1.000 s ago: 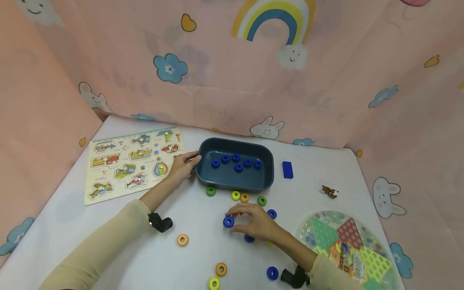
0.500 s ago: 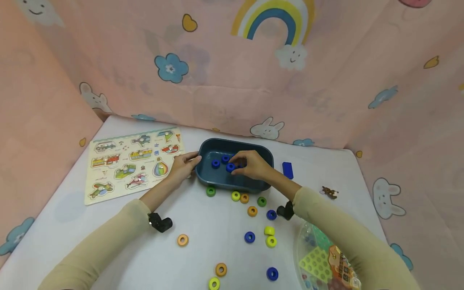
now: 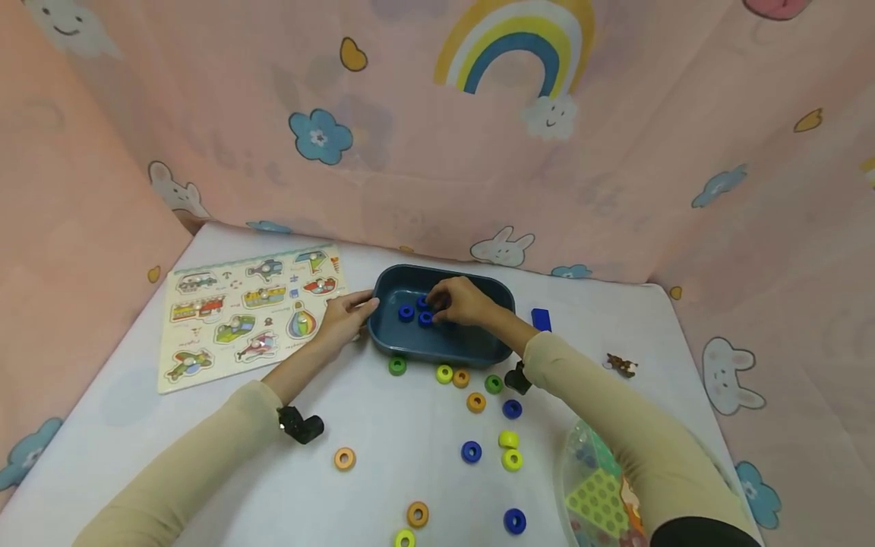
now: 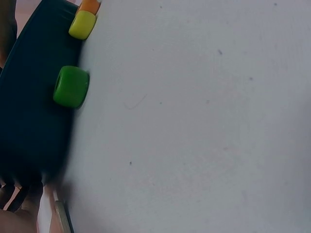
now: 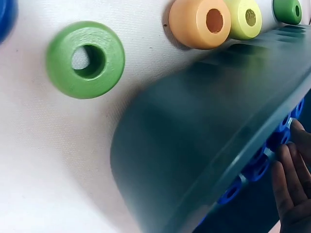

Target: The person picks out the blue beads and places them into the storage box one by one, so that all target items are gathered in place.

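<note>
In the head view, my left hand [image 3: 345, 317] holds the left rim of a dark blue-green tray [image 3: 437, 348]. The left wrist view shows its fingers [image 4: 30, 201] against the tray's end. My right hand [image 3: 461, 302] is inside the tray, fingertips beside a blue ring bead [image 3: 425, 319]; nothing is visibly pinched. Two more blue beads, one at the left [image 3: 406, 313], lie close by. In the right wrist view, the right fingers [image 5: 287, 182] reach down near several blue beads [image 5: 256, 168]. That hand hides part of the tray's contents in the head view.
Green [image 3: 397, 366], yellow [image 3: 444, 374] and orange beads [image 3: 461, 377] line the tray's front side. Loose blue beads [image 3: 471, 452] lie nearer me. A picture puzzle board [image 3: 232, 357] is left, a blue block [image 3: 541, 320] and small brown figure [image 3: 621, 365] right, a round clear pack [image 3: 595, 501] front right.
My right hand carried a blue bead from above the table into the tray and set it down among the others. The left hand stays on the rim.
</note>
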The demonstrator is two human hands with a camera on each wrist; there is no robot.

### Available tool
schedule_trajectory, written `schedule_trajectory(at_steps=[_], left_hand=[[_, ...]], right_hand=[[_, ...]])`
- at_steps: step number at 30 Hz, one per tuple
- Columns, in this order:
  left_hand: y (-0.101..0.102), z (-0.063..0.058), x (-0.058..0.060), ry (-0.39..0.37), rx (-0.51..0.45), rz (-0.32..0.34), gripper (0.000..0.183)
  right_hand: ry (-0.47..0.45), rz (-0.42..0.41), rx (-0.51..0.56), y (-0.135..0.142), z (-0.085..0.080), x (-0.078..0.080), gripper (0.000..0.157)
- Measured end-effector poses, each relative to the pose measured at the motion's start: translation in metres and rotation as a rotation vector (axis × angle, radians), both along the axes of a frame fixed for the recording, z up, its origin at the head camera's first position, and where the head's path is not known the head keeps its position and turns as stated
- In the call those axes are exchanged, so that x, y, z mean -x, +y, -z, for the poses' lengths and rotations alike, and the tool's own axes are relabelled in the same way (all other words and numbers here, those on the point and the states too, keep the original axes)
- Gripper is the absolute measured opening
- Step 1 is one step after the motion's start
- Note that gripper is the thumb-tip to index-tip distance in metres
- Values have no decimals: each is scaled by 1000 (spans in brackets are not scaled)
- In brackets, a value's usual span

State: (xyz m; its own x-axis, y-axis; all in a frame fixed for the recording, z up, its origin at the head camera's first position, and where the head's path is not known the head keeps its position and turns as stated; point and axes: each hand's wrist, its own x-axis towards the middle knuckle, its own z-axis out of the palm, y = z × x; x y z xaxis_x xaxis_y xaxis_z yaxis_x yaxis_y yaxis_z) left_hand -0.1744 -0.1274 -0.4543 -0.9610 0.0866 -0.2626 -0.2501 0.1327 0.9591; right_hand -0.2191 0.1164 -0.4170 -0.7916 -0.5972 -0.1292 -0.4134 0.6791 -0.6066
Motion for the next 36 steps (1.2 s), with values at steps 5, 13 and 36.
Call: schedule_trajectory(at_steps=[5, 13, 36], left_hand=[[1, -2, 0, -15, -11, -10, 43], [1, -2, -1, -32, 22, -14, 44], [2, 3, -3, -16, -16, -33, 45]], right_hand=[[-7, 40, 39, 8, -6, -6, 35], [-19, 45, 203, 27, -18, -43, 33], [-201, -27, 178, 72, 27, -208, 37]])
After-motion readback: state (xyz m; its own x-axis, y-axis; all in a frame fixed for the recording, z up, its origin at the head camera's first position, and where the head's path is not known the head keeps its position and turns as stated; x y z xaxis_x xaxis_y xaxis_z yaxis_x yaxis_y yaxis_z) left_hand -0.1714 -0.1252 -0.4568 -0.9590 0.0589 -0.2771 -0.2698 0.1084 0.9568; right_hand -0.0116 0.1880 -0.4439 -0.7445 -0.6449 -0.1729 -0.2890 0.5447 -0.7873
